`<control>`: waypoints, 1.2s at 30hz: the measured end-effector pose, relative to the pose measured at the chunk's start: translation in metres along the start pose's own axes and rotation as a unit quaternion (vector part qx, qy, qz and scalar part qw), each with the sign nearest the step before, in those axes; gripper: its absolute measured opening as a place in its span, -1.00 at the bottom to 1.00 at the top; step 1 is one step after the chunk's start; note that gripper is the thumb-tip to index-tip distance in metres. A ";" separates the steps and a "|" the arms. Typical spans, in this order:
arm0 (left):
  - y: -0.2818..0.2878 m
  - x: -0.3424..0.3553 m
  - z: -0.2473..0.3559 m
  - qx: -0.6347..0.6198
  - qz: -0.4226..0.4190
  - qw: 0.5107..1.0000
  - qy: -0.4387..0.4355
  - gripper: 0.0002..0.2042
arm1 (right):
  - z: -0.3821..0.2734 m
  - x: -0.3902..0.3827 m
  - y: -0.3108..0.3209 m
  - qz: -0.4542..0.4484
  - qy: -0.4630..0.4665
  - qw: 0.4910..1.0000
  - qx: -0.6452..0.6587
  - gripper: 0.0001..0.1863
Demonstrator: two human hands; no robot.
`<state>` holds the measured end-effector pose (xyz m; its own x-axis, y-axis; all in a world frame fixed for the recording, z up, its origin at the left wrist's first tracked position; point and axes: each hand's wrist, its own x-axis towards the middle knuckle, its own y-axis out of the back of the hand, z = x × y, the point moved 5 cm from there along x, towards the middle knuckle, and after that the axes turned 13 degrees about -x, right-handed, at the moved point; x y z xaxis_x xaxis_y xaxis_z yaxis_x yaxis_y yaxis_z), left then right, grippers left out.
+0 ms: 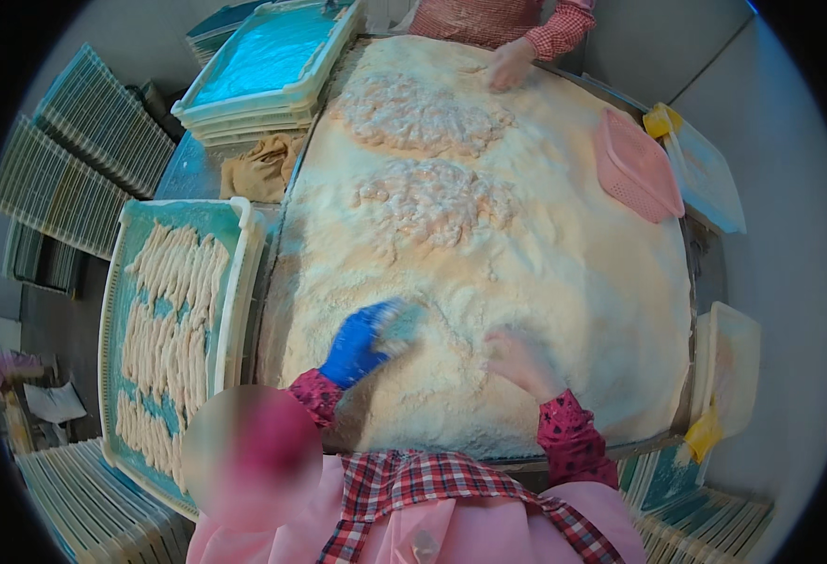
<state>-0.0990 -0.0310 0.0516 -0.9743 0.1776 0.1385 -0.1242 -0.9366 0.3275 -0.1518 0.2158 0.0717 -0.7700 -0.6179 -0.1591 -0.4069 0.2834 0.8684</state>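
My left hand, in a blue glove, is low over a large flour-covered work surface, its flour-dusted fingers blurred and curved apart from the thumb. Across from it my right hand, pale with flour, reaches into the same loose flour, its fingertips smeared by motion. I cannot make out anything held in either. Two mounds of lumpy, floured pieces lie farther up the surface. To my left, a teal-lined tray holds rows of long floured strips.
Another person's hand touches the far flour. Stacked trays and a brown cloth are at upper left, racks beyond. A pink basket sits at right, with tubs and yellow scoops along that edge.
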 end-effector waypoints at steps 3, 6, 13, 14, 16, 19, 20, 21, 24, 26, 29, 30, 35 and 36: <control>-0.044 0.016 0.018 0.185 -0.042 0.975 -0.117 -0.40 | -0.031 0.003 -0.011 0.176 0.042 0.980 -0.089 -0.69; -0.058 0.031 -0.022 0.250 -0.098 0.961 -0.069 -0.50 | -0.017 0.008 -0.043 0.156 -0.041 0.986 -0.048 -0.69; -0.038 0.020 -0.012 0.221 0.002 0.974 -0.052 -0.66 | 0.065 -0.036 -0.033 0.177 -0.172 0.969 0.033 -0.66; -0.045 0.026 -0.002 0.216 0.044 0.970 -0.101 -0.66 | 0.050 -0.029 -0.028 0.176 -0.165 0.970 0.022 -0.65; -0.065 0.035 -0.028 0.183 0.022 0.983 -0.028 -0.65 | 0.010 -0.012 -0.024 0.180 -0.081 0.980 -0.002 -0.57; -0.054 0.037 -0.033 0.017 0.097 0.995 0.028 -0.66 | -0.016 0.005 -0.013 0.223 -0.013 0.974 -0.046 -0.48; -0.055 0.034 -0.041 -0.175 0.101 0.974 0.107 -0.65 | -0.022 0.008 -0.011 0.242 -0.004 0.968 -0.061 -0.45; -0.061 0.031 -0.045 -0.359 0.101 0.910 0.181 -0.65 | -0.028 0.013 -0.008 0.274 0.001 0.962 -0.020 -0.45; -0.082 0.006 -0.005 -0.589 0.058 0.750 0.296 -0.57 | -0.077 0.028 -0.035 0.261 0.075 0.951 -0.147 -0.43; -0.085 -0.004 0.004 -0.545 0.081 0.806 0.216 -0.47 | -0.092 0.029 -0.028 0.310 0.075 0.938 -0.133 -0.40; -0.072 0.001 0.022 -0.545 0.086 0.815 0.174 -0.39 | -0.106 0.044 -0.018 0.303 0.144 0.942 0.011 -0.35; -0.073 0.014 0.029 -0.653 0.171 0.738 -0.008 -0.41 | -0.112 0.048 -0.018 0.269 0.175 0.945 0.065 -0.35; -0.040 0.011 -0.008 -0.867 0.067 0.495 -0.006 -0.54 | -0.074 0.101 0.002 0.312 0.090 0.940 0.099 -0.44; -0.028 -0.010 -0.013 -0.870 0.004 0.478 0.121 -0.55 | -0.055 0.113 0.015 0.323 -0.008 0.942 0.093 -0.59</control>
<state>-0.0887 -0.0106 0.0285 -0.9432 0.3290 -0.0470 0.1158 0.1930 -0.9743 -0.2179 0.1105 0.0927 -0.8927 -0.2625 0.3664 0.0709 0.7209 0.6894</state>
